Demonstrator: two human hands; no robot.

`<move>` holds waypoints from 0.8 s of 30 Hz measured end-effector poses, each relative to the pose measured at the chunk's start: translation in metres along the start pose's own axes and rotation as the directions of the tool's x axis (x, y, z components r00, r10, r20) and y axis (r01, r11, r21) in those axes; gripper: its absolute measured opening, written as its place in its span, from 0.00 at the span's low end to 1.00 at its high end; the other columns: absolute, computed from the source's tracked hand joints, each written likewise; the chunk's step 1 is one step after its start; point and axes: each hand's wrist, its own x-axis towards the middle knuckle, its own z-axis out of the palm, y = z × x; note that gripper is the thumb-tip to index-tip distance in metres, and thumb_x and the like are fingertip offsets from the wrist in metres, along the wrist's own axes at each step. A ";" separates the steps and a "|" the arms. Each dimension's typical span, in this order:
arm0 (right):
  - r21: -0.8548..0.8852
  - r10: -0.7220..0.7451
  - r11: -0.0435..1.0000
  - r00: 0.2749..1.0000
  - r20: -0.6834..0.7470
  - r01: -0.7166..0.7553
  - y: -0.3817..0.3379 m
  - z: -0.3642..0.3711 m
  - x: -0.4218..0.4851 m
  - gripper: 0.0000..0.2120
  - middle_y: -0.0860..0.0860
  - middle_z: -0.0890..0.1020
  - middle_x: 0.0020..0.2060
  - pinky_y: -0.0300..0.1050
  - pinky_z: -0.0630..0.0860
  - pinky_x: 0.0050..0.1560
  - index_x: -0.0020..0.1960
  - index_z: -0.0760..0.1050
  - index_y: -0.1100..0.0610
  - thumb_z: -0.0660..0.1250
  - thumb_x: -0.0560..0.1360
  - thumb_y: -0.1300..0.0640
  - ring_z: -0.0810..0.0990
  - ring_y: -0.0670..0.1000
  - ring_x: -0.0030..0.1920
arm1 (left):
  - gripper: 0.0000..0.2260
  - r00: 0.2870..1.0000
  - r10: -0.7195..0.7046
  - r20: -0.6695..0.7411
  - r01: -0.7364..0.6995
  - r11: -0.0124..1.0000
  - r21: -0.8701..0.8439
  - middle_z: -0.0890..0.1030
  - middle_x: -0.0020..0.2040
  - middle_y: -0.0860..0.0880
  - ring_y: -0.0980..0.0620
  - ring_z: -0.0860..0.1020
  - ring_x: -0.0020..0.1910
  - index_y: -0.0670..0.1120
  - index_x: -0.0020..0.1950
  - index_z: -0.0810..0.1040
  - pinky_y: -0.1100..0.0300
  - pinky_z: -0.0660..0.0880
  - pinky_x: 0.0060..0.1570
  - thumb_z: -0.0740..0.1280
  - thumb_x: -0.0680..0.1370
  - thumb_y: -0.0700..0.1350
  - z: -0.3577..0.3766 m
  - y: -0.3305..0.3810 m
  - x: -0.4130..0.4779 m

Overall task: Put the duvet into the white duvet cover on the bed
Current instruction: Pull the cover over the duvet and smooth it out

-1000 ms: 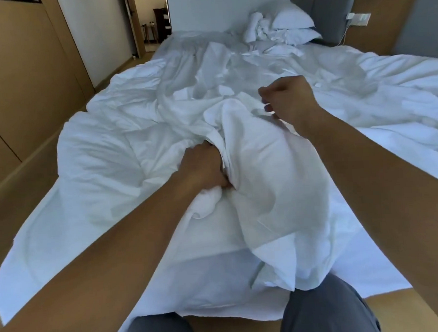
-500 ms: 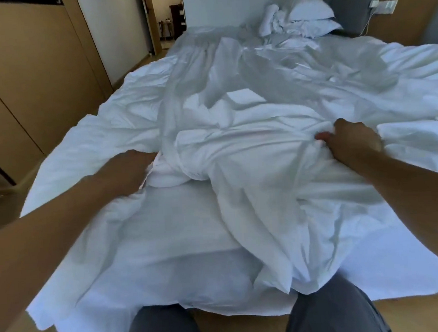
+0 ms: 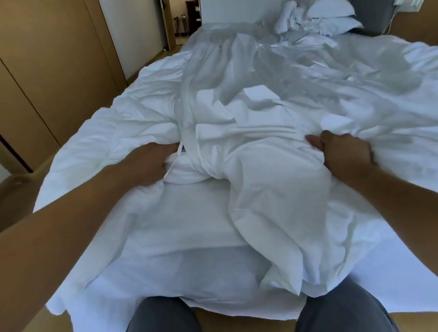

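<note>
A crumpled white duvet cover (image 3: 272,188) lies heaped across the middle of the bed (image 3: 165,232), one fold hanging over the near edge. The thicker white duvet (image 3: 187,171) shows as a rolled edge under the cover, by my left hand. My left hand (image 3: 149,164) reaches in at the cover's opening, its fingers curled on the fabric there. My right hand (image 3: 341,151) grips a bunched ridge of the cover further right. Where duvet ends and cover begins is hard to tell, all being white.
White pillows (image 3: 324,10) are piled at the headboard, far right. Wooden wardrobe doors (image 3: 43,73) line the left side, with a narrow strip of floor between them and the bed. My knees in grey trousers (image 3: 335,314) touch the near edge.
Both hands have moved apart from the middle heap: the left went out to the left, the right dropped from a raised pinch onto the cover at the right. The heap is spread wider and flatter.
</note>
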 end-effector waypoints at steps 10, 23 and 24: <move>0.539 0.069 0.836 0.956 -0.284 0.100 -0.078 -0.071 0.015 0.11 0.50 0.83 0.42 0.44 0.74 0.48 0.44 0.80 0.50 0.68 0.74 0.42 0.81 0.53 0.46 | 0.13 0.997 0.079 0.005 -0.048 0.654 -0.755 0.83 0.44 0.59 0.61 0.79 0.44 0.49 0.52 0.82 0.73 0.73 0.42 0.71 0.74 0.33 -0.023 0.061 -0.017; 0.751 -0.405 0.637 0.905 0.133 0.174 -0.145 -0.070 -0.016 0.12 0.49 0.73 0.31 0.31 0.64 0.27 0.43 0.76 0.63 0.67 0.80 0.56 0.68 0.42 0.28 | 0.16 0.993 -0.060 0.100 0.101 0.016 -0.995 0.82 0.62 0.40 0.44 0.80 0.63 0.36 0.65 0.78 0.48 0.73 0.69 0.67 0.77 0.31 0.014 0.100 -0.016; 0.780 -0.399 0.607 0.907 0.133 0.152 -0.143 -0.072 -0.015 0.11 0.48 0.74 0.31 0.29 0.65 0.28 0.43 0.77 0.63 0.68 0.80 0.56 0.68 0.40 0.27 | 0.12 0.990 -0.091 0.112 0.118 0.058 -0.991 0.84 0.58 0.42 0.47 0.82 0.60 0.38 0.62 0.80 0.50 0.75 0.66 0.69 0.78 0.35 0.014 0.104 -0.015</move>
